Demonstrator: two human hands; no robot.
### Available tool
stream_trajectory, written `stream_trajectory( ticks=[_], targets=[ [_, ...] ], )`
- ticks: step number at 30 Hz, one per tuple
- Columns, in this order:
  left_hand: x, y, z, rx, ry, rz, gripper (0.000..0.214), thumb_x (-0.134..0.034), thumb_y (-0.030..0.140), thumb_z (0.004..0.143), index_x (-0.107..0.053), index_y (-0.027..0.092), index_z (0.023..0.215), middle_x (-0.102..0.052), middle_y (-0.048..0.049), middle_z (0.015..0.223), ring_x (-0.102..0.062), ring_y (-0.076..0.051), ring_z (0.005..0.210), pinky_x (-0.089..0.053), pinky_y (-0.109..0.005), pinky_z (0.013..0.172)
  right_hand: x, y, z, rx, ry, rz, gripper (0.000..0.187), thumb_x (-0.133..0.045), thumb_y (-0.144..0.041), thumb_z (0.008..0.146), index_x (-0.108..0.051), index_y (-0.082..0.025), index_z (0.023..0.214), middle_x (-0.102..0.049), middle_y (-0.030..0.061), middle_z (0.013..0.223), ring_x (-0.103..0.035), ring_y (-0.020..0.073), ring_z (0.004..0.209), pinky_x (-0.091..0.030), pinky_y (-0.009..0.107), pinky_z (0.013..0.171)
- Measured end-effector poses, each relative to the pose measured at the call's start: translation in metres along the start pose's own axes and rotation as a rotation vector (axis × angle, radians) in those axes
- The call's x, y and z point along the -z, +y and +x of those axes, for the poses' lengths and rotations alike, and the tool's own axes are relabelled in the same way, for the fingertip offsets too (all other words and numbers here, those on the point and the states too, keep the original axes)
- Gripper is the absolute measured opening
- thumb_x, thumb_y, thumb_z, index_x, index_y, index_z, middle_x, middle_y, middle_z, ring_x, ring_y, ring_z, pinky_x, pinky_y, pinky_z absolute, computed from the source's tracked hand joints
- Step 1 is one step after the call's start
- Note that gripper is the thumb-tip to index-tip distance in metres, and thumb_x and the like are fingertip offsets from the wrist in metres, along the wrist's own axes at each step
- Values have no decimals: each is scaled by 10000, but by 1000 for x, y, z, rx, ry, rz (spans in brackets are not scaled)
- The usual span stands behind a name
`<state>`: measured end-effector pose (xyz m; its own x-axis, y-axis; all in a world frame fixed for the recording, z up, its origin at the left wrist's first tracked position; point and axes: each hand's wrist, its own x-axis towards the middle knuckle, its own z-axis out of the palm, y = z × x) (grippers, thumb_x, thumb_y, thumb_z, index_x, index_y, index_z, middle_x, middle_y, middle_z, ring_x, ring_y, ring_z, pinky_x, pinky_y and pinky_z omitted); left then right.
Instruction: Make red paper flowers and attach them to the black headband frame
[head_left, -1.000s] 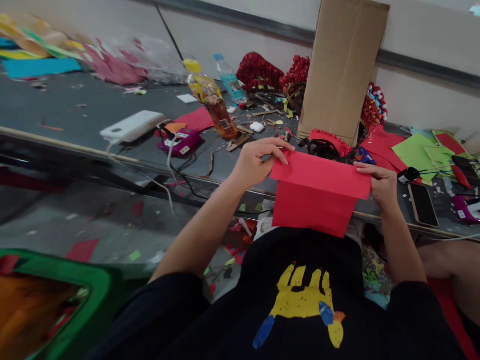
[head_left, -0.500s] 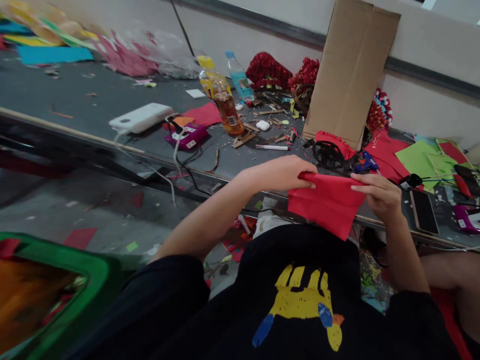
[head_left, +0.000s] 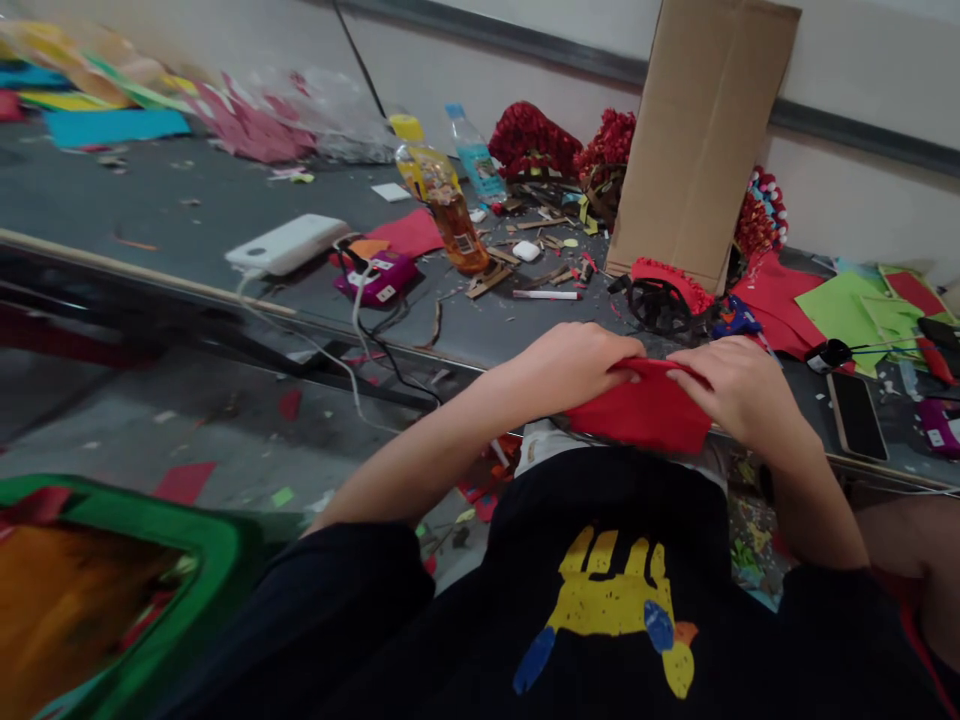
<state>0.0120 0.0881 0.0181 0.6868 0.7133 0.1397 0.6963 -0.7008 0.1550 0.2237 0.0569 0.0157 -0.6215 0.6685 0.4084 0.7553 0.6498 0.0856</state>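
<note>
A thin red sheet (head_left: 637, 410) hangs in front of my waist at the table's edge; whether it is paper or cloth I cannot tell. My left hand (head_left: 577, 365) is closed on its upper left edge. At the upper right, my right hand (head_left: 739, 385) pinches the same edge, which is folded over between the fingers. Just beyond my hands lies a black band with red trim (head_left: 667, 298). Beside it are a blue tool (head_left: 735, 318), only partly visible, and a red piece of sheet (head_left: 784, 300).
A cardboard panel (head_left: 705, 140) leans on the wall. Left of it stand a yellow-capped bottle (head_left: 454, 225) and a blue-labelled bottle (head_left: 480, 165). A white power bank (head_left: 289, 245) trails a cable over the edge. A phone (head_left: 857, 415) lies right. A green bin (head_left: 217, 550) stands lower left.
My right hand has moved left, closer to my left hand, and turned palm down. The red sheet's upper edge has been folded over, and less of the sheet hangs down.
</note>
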Motion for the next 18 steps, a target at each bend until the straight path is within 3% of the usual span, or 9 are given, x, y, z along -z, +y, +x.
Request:
stream_trajectory(
  ticks=[6, 18],
  targets=[
    [2, 2, -7, -91, 92, -109, 262, -470, 313, 924, -693, 216, 1021, -736, -28, 941, -677, -146, 780, -468, -225, 681, 4, 7, -8, 28, -23, 64, 246, -473, -280, 935, -695, -174, 942, -748, 71, 862, -654, 187, 757, -436, 319, 743],
    [0, 9, -5, -112, 162, -86, 266, -479, 318, 907, -730, 235, 939, -743, -9, 872, -673, -129, 739, -449, -204, 636, 10, 12, -4, 95, -137, 141, 259, -453, -253, 936, -697, -174, 977, -741, 83, 923, -652, 200, 825, -439, 355, 816]
  ],
)
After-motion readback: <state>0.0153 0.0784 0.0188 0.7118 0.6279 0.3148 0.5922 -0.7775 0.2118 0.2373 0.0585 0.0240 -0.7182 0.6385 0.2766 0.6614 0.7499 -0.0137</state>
